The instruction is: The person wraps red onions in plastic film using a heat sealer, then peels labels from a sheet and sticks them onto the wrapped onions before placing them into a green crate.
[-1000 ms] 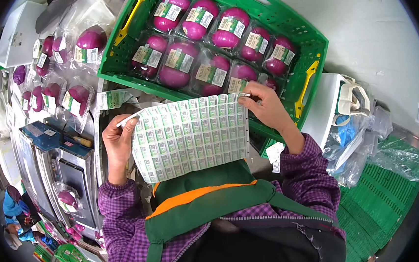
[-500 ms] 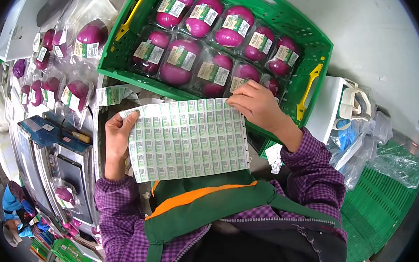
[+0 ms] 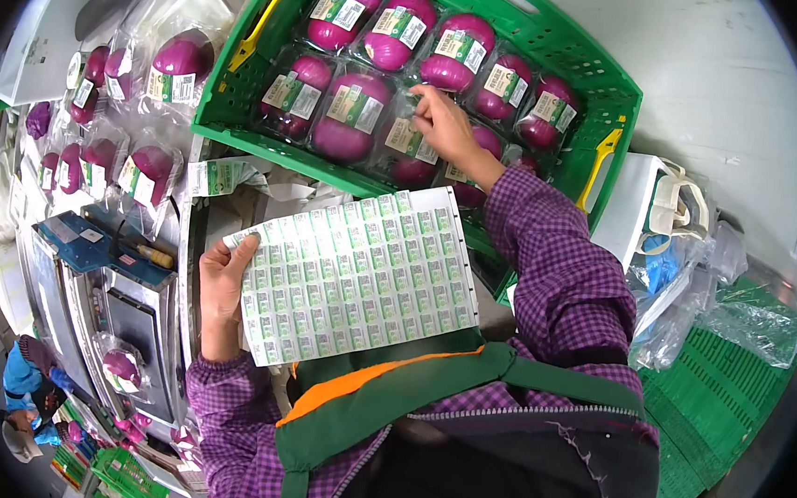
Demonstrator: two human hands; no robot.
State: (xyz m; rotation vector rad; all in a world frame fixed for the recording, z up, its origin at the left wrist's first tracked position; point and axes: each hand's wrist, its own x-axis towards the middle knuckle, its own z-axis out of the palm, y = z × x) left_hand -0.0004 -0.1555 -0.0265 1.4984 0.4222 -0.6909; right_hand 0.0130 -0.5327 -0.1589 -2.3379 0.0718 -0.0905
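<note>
My left hand (image 3: 223, 282) pinches the upper left edge of a white sheet of small green-and-white stickers (image 3: 359, 274). A bare strip of backing shows at the sheet's upper right corner. Reaching over the green crate (image 3: 330, 171), my right hand (image 3: 446, 126) has its fingertips drawn together just above a plastic-wrapped red onion pack (image 3: 414, 171) in the near row. Whether a sticker is between those fingers is too small to make out. Several similar packs, such as the wrapped onions (image 3: 348, 114) beside it, fill the crate in two rows, each with a green-and-white label.
At left, more wrapped onions (image 3: 147, 173) lie beside a machine with a dark plate (image 3: 138, 346). Loose labels (image 3: 222, 177) lie near the crate's left corner. A white box (image 3: 631, 206) with bags stands at right, above green crates (image 3: 714, 405). Another person (image 3: 32, 389) is at lower left.
My right hand has left the sheet's upper right corner and moved up and left over the crate. A blank strip now shows at that corner. The left hand still holds the sheet, slightly lower.
</note>
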